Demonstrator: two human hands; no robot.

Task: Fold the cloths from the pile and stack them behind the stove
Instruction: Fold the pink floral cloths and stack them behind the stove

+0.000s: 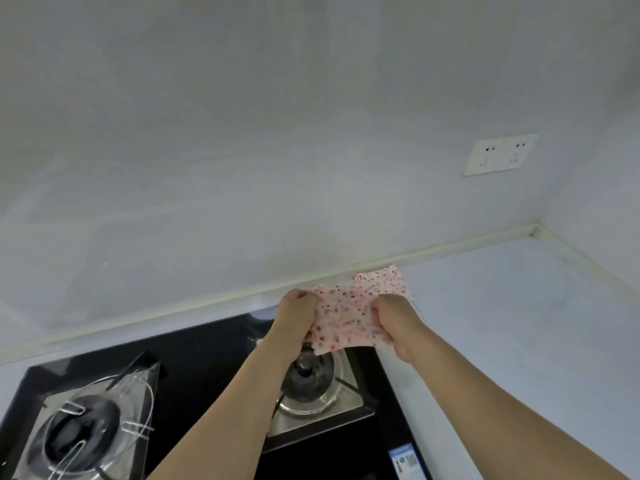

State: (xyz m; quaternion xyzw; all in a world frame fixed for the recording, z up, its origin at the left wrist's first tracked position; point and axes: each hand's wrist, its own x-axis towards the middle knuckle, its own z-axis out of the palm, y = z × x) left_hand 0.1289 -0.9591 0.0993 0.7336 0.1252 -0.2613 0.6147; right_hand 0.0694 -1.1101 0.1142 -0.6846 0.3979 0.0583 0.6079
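Home kitchen: gas stove (pixel 194 386), countertop (pixel 502 323), wall socket (pixel 500 154).

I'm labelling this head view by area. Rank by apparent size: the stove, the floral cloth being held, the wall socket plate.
1. stove, by far the largest
2. floral cloth
3. wall socket plate, smallest, though it is farther away

The spotted cloth (pixel 346 318) looks soft and matt. The stove (pixel 207 355) top is glossy black glass, its burner trays (pixel 341 403) shiny metal. The surface (pixel 519 323) is pale, smooth.
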